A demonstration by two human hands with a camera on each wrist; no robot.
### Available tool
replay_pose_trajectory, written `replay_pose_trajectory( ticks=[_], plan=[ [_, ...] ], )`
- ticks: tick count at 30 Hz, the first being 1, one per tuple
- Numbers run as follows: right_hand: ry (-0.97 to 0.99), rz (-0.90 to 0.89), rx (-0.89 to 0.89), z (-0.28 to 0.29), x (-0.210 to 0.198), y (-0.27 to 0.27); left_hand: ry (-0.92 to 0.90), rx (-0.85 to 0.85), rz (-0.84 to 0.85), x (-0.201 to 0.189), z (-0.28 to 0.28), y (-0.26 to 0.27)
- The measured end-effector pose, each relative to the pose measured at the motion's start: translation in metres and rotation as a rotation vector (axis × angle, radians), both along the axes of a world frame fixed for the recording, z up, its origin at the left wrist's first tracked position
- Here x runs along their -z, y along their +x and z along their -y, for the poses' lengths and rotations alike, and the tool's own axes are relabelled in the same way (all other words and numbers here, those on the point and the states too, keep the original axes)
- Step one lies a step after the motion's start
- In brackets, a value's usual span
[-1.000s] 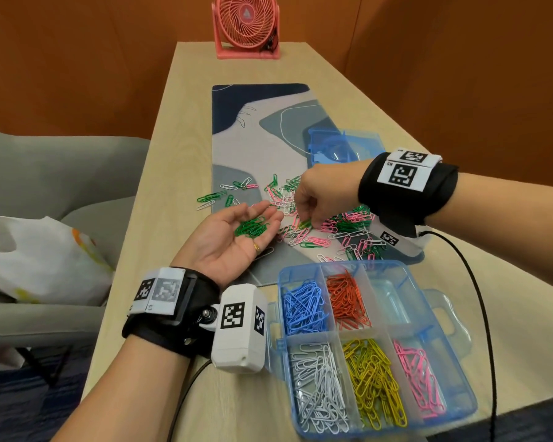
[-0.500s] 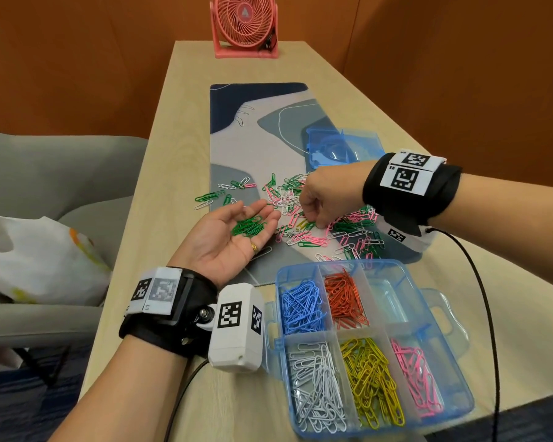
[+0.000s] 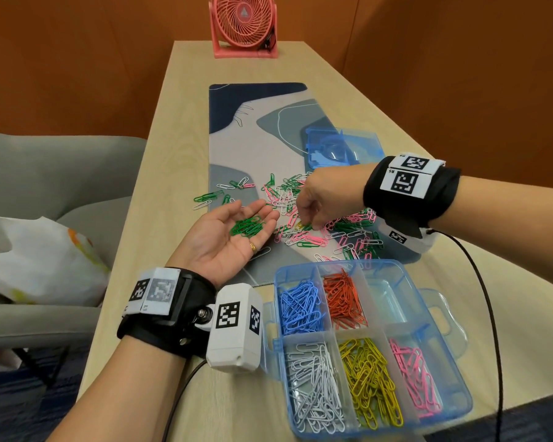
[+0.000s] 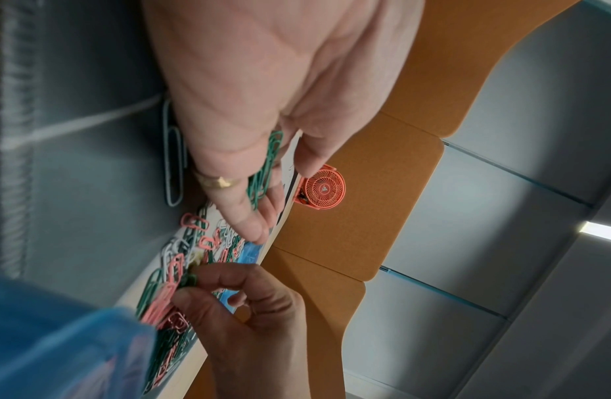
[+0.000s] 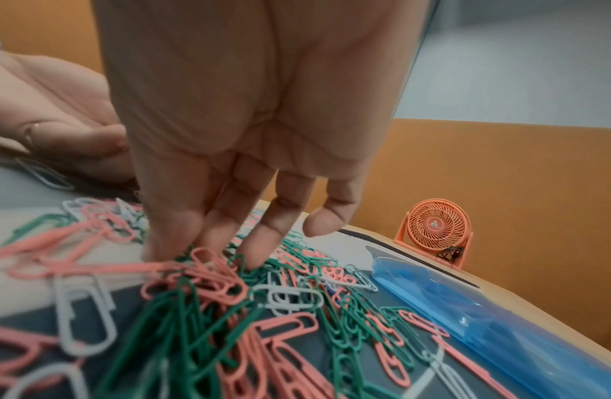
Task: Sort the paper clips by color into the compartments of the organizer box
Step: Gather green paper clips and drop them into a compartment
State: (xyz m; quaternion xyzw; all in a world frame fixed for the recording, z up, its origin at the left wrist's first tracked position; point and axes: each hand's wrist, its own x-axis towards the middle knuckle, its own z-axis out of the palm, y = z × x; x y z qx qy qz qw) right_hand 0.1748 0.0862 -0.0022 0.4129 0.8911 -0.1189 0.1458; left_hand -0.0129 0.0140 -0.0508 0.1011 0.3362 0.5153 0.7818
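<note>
A long wooden table (image 3: 186, 148) carries a patterned mat (image 3: 237, 148), with a pink fan (image 3: 244, 25) at its far end. The blue organizer box (image 3: 454, 406) sits at the near edge, holding blue, orange, white, yellow and pink clips in separate compartments; one compartment has none. Its lid (image 3: 342, 148) lies on the mat. A loose pile of paper clips (image 3: 326, 231) is spread across the mat. The left hand (image 3: 233, 240) lies palm up, fingers relaxed, cradling green clips (image 3: 246, 227). The right hand (image 3: 320, 199) reaches into the pile, fingers pinched on a green clip (image 4: 189, 280)
</note>
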Motion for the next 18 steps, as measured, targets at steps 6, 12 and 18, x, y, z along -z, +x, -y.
replay_pose_trajectory(
  ticks=[6, 12, 18],
  plan=[
    [0.01, 0.046, -0.013, 0.0022, 0.0027, -0.0015, 0.002, 0.002, 0.007, 0.0004, 0.0002, -0.0008],
    [-0.011, 0.042, 0.02, 0.0038, 0.0021, -0.0032, 0.004, 0.014, 0.002, -0.0002, 0.0006, -0.0009],
    [-0.023, 0.0, 0.038, 0.0037, -0.0017, -0.0061, 0.007, 0.03, 0.001, 0.0007, -0.0001, -0.0009]
  ],
)
